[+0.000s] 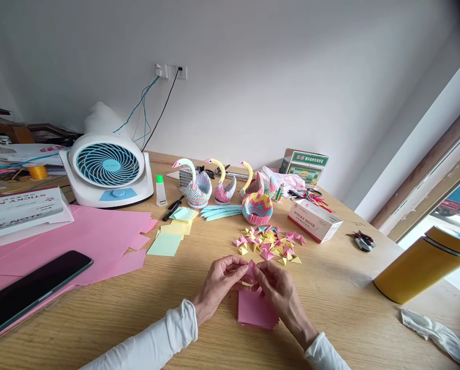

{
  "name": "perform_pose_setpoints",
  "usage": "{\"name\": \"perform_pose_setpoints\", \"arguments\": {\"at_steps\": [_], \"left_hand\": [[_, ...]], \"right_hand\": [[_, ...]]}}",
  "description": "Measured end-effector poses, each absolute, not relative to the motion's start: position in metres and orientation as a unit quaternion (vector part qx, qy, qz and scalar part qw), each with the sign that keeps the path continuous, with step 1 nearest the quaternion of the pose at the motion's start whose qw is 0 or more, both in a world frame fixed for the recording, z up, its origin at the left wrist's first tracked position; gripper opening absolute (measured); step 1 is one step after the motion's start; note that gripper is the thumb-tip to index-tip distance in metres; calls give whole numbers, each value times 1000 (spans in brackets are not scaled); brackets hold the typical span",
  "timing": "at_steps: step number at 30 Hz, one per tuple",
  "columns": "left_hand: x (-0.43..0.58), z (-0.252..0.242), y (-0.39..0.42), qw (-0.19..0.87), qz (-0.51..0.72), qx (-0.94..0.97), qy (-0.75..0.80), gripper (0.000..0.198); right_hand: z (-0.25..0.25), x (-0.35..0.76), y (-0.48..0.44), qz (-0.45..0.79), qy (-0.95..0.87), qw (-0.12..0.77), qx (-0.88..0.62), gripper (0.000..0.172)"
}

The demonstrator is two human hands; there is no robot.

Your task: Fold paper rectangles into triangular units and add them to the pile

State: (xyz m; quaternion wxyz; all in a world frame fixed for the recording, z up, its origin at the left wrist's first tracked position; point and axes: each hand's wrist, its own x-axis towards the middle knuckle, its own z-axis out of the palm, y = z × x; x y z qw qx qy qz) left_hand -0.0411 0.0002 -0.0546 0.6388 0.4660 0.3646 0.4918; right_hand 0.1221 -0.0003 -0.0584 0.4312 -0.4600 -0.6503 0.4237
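Both hands meet over the front of the wooden tabletop (341, 288), the left hand (219, 282) and the right hand (278, 290) pinching a small pink paper piece (250, 267) between fingertips, each grip closed on it from its own side. Directly beneath lies a small stack of pink squares (255, 311), flat on the wood and partly covered by the right wrist. The paper looks thin and very light, and I'd judge it creases easily and would crush under any firm squeeze, so it wants holding at its edges and corners with fingertips only. Just beyond the hands is a scatter of folded pink and yellow triangles (268, 245), and past those a paper basket (257, 205) built of such pieces and paper swans (198, 186) in a row. To the left are big pink sheets (98, 234), a dark phone (29, 293), and a small white fan (107, 168). A yellow cylinder (422, 267) lies at the right.
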Motion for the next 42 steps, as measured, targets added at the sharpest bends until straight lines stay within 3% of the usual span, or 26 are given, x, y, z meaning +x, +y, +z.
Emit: {"name": "perform_pose_setpoints", "arguments": {"at_steps": [22, 31, 42], "left_hand": [[-42, -53, -1, 671, 487, 438, 348, 34], [-39, -48, -3, 646, 474, 466, 376, 35], [-40, -48, -3, 614, 470, 520, 364, 32]], "right_hand": [[-54, 122, -2, 494, -611, 439, -435, 45], [-55, 122, -4, 402, -683, 419, -442, 39], [-49, 118, -7, 437, -679, 411, -424, 40]]}}
